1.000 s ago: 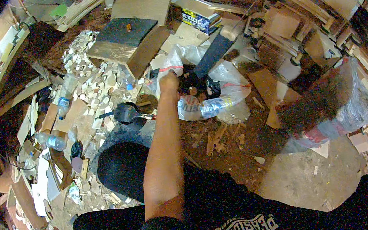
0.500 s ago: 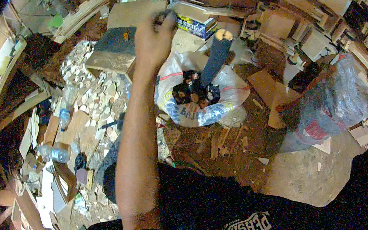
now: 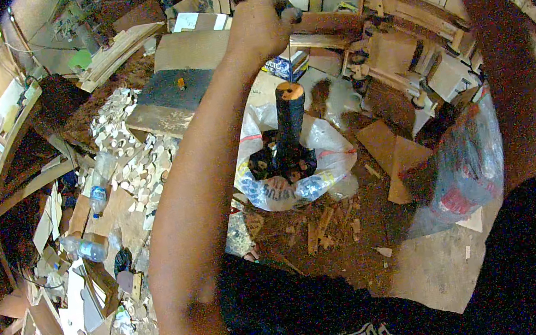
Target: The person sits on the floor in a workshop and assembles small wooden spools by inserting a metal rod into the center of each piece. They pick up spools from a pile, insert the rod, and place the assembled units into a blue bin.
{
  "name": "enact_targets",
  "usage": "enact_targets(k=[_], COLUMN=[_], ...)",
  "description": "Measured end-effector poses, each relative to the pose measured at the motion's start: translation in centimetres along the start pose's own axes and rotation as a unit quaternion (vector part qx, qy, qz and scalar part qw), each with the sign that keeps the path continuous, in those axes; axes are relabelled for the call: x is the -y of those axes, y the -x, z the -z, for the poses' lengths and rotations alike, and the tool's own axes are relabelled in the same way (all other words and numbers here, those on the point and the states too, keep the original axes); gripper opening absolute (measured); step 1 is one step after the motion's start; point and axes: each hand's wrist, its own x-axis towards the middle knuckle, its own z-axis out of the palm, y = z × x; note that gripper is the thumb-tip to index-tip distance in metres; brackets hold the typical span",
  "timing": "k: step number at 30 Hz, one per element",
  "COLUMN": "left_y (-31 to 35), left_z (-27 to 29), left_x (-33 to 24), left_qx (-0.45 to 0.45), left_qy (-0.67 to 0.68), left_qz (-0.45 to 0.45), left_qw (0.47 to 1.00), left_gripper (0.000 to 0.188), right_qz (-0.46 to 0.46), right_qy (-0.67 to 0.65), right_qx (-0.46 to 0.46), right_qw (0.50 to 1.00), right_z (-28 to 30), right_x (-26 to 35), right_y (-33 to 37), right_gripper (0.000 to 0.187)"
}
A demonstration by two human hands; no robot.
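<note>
My left hand (image 3: 263, 23) is raised at the upper middle, its fingers closed. A thin dark line, like a cord (image 3: 291, 66), runs through the fist and down toward a black-sided cylinder (image 3: 289, 117). The cylinder stands nearly upright, its round, wood-coloured end (image 3: 289, 91) facing up, with small dark marks in it. Its lower part is inside an open white plastic sack (image 3: 331, 149), among several dark pieces with round brown ends. My right forearm (image 3: 503, 54) reaches up along the right side; its hand is beyond the upper edge.
Pale wood offcuts (image 3: 139, 168) cover the floor at left, with plastic bottles (image 3: 90, 247) among them. A dark-topped box (image 3: 169, 95) and a printed carton (image 3: 279, 67) stand behind the sack. A full clear plastic bag (image 3: 463, 176) lies at right, near stacked wooden parts (image 3: 410, 17).
My left hand has moved up and to the right. The black cylinder has gone from leaning right to nearly upright, its top farther left. My right forearm has come into view at right.
</note>
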Motion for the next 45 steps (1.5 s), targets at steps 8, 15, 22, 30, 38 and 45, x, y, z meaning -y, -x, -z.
enact_targets(k=[8, 15, 22, 30, 38, 45], left_y=[3.9, 22.9, 27.3, 29.3, 27.7, 27.5], left_z=[-0.9, -6.7, -10.7, -11.2, -9.3, -8.8], left_x=[3.8, 14.3, 23.4, 25.6, 23.3, 21.7], left_qx=[0.056, 0.215, 0.322, 0.124, 0.221, 0.192], left_qy=[0.042, -0.159, -0.150, 0.171, -0.023, 0.029], left_qz=[0.082, 0.349, 0.279, 0.387, 0.315, 0.355], left_qw=[0.994, 0.898, 0.892, 0.898, 0.923, 0.914], left_gripper=[0.040, 0.092, 0.029, 0.035, 0.040, 0.036], right_qz=[-0.106, -0.039, -0.137, -0.116, -0.111, -0.141], right_qy=[-0.173, -0.284, -0.244, -0.066, -0.329, -0.699], right_qx=[0.004, 0.105, 0.053, -0.050, -0.089, -0.206], right_qw=[0.979, 0.952, 0.959, 0.990, 0.933, 0.670], right_z=[-14.7, -19.2, -15.2, -10.8, -13.7, -25.0], right_x=[4.0, 1.8, 2.0, 5.2, 5.7, 10.3], right_y=[11.2, 12.2, 11.5, 7.6, 6.1, 9.9], right_gripper=[0.033, 0.043, 0.025, 0.029, 0.035, 0.046])
